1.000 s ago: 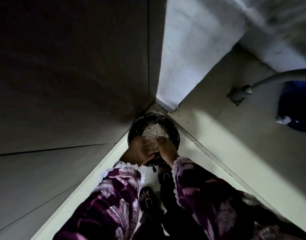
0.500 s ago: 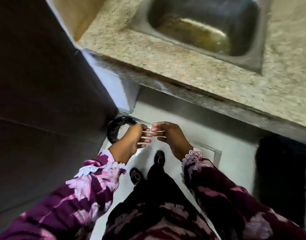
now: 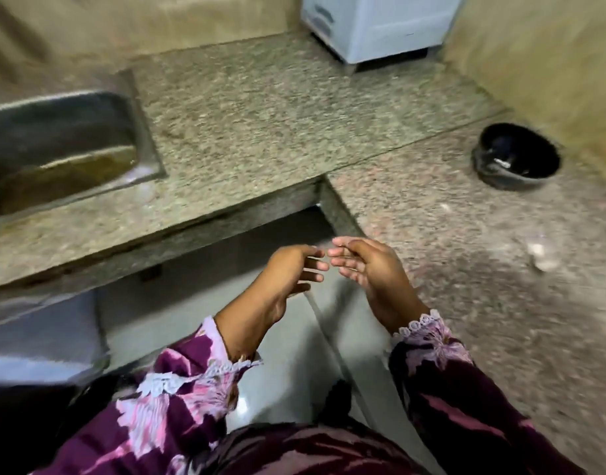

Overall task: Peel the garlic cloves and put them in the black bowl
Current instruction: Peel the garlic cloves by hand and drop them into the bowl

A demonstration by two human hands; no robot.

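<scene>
Left hand: bare, held in front of the body over the floor gap, fingers straight and loosely spread, holding nothing.

Right hand: bare, facing the left, fingertips almost meeting it, fingers relaxed and slightly bent, holding nothing visible.

Change noted: a second ago both hands were low over a dark round container on the floor, working at pale loose scraps in it. Half a second ago they had lifted clear, fingers parting. Now they hang free at counter height, and the view has swung up to the worktop. Judged: waste skins were shed below, and the hands are returning for further garlic.

Small pale lumpy item: on the speckled granite countertop to the right of the right hand, well apart from it. Blurred; possibly a garlic clove or skin, cannot tell which.

Round glossy black bowl: upright on the countertop near the far right wall, well beyond the hands. A small pale glint shows inside; contents otherwise unreadable.

Recessed steel sink: far left.
</scene>
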